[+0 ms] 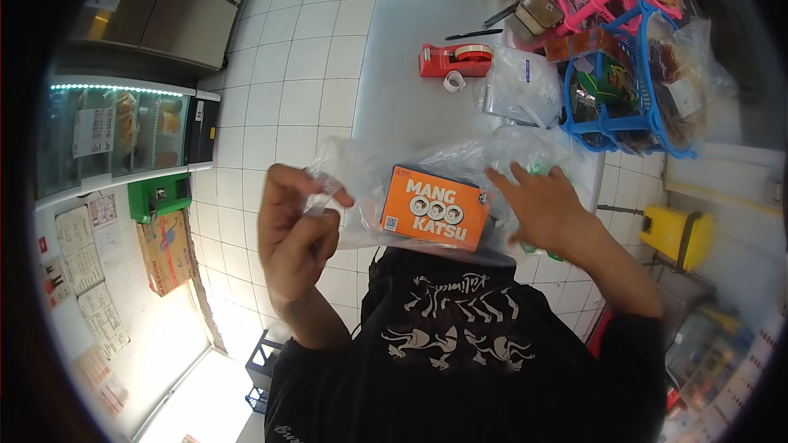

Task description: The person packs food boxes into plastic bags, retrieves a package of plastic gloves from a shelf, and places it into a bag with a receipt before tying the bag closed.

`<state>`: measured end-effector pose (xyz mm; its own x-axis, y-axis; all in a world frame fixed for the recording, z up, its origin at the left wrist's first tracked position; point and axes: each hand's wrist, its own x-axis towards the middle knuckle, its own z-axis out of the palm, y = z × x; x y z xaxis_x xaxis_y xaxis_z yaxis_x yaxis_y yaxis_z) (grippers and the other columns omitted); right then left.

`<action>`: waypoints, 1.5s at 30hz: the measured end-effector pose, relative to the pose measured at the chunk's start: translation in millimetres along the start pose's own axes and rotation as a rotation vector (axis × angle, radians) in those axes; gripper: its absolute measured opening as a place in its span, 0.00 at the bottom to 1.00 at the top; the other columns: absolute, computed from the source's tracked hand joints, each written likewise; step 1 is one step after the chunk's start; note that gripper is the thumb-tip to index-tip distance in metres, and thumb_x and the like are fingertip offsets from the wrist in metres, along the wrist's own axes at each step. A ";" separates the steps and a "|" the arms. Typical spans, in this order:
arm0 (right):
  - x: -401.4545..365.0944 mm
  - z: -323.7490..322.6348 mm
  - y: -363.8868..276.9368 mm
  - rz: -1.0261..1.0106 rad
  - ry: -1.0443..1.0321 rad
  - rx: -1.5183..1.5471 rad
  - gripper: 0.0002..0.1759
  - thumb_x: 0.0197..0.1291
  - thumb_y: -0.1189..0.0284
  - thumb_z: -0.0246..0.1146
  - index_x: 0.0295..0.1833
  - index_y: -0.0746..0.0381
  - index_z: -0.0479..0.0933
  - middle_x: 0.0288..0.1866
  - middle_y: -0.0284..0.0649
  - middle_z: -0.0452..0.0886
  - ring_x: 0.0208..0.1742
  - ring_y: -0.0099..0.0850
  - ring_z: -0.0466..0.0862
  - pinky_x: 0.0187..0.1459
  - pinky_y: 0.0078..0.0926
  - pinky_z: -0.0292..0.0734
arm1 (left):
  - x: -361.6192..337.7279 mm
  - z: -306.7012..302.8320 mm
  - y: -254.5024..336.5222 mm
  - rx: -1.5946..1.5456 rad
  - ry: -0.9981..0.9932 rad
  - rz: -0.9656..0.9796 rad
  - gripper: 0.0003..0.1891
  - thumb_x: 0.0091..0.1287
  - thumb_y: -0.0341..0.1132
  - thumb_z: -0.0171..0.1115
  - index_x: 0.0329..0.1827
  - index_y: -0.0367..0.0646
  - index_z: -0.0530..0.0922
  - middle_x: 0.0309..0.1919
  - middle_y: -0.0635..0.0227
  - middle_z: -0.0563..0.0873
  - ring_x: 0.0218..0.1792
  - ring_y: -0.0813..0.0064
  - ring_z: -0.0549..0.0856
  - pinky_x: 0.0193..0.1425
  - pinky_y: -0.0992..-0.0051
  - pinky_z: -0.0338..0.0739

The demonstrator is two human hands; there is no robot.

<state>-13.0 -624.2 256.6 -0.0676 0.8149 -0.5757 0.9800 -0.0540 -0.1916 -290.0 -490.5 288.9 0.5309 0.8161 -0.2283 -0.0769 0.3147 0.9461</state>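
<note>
An orange box printed "MANG KATSU" (435, 208) lies at the near edge of the steel table, with a clear plastic bag (369, 156) spread around and behind it. My left hand (300, 234) is raised left of the box, thumb and fingers closed on a bunched bit of the bag. To the right of the box, my right hand (546, 207) is open, fingers spread over the bag's right side, where green print shows through the plastic.
Beyond the bag on the steel table (394, 49) stand a red tape dispenser (455, 60), a small tape roll (454, 81) and a stack of clear plastic bags (523, 86). Blue (646, 94) and pink baskets (566, 0) hold packets at the right. A pen (474, 34) lies farther back.
</note>
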 end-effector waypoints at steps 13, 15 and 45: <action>97.7 -72.3 60.1 0.024 0.275 0.731 0.18 0.58 0.60 0.72 0.40 0.65 0.82 0.27 0.39 0.83 0.26 0.22 0.83 0.26 0.21 0.77 | -26.2 -12.0 -19.1 0.166 0.101 0.294 0.28 0.71 0.46 0.58 0.66 0.36 0.65 0.40 0.55 0.81 0.31 0.75 0.81 0.37 0.73 0.78; 167.7 0.9 71.4 0.209 0.388 0.451 0.20 0.55 0.58 0.73 0.44 0.62 0.81 0.31 0.45 0.85 0.32 0.37 0.87 0.34 0.34 0.81 | -25.1 -13.9 -22.9 0.220 0.218 0.423 0.36 0.72 0.57 0.57 0.70 0.35 0.63 0.42 0.56 0.80 0.35 0.74 0.82 0.42 0.71 0.78; -89.2 1.5 8.2 -0.717 0.727 1.403 0.20 0.52 0.80 0.75 0.21 0.62 0.68 0.39 0.42 0.82 0.40 0.25 0.80 0.40 0.20 0.72 | -19.6 141.2 17.1 -0.011 -0.164 0.371 0.19 0.63 0.18 0.67 0.58 0.33 0.77 0.45 0.64 0.82 0.45 0.77 0.86 0.51 0.75 0.84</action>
<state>0.8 -698.2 305.2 0.0965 0.9500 0.2968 -0.1262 0.3075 -0.9432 -182.6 -569.5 341.9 0.5929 0.7875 0.1683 -0.2971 0.0197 0.9546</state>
